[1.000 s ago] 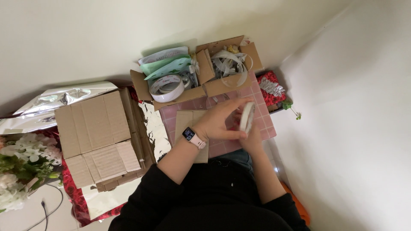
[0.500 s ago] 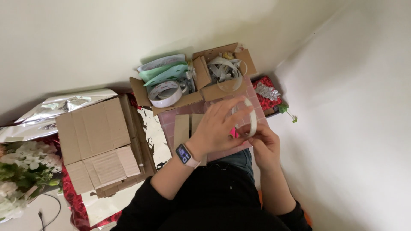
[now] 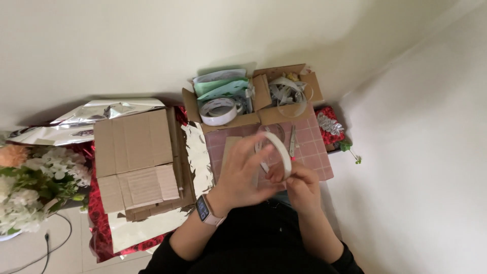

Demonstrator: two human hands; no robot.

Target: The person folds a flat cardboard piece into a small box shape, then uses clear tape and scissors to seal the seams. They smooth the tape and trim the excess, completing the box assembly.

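Both hands meet at the lower middle of the frame over a pink gridded mat (image 3: 312,147): the left hand (image 3: 243,175), with a pale-strapped watch (image 3: 205,211) on its wrist, has its fingers curled around a white roll of tape (image 3: 278,152), and the right hand (image 3: 299,185) pinches the lower rim of the same roll from below, thumb and fingers closed on it. The roll is a thin, smooth ring held on edge, tilted, just above the mat; its lower part is hidden behind the fingers, and whether a loose end of tape is pulled free cannot be made out. Beyond the mat, at the upper middle, sits an open brown cardboard box (image 3: 258,114) with flaps spread, holding a wider white roll (image 3: 218,110), pale green sheets (image 3: 223,89) and a tangle of white strips (image 3: 286,91) too jumbled to tell apart. Left of the mat lies a strip of crinkled silver foil (image 3: 197,155), then a flattened corrugated carton (image 3: 134,157) resting on red foil (image 3: 99,218). More creased silver foil (image 3: 96,114) spreads at the upper left, and white and peach flowers (image 3: 30,182) are cut off by the left edge. A small red tray (image 3: 332,129) touches the mat's right corner. Bare cream wall fills the top and right, leaving open room there; the hands' left side is crowded by the carton.
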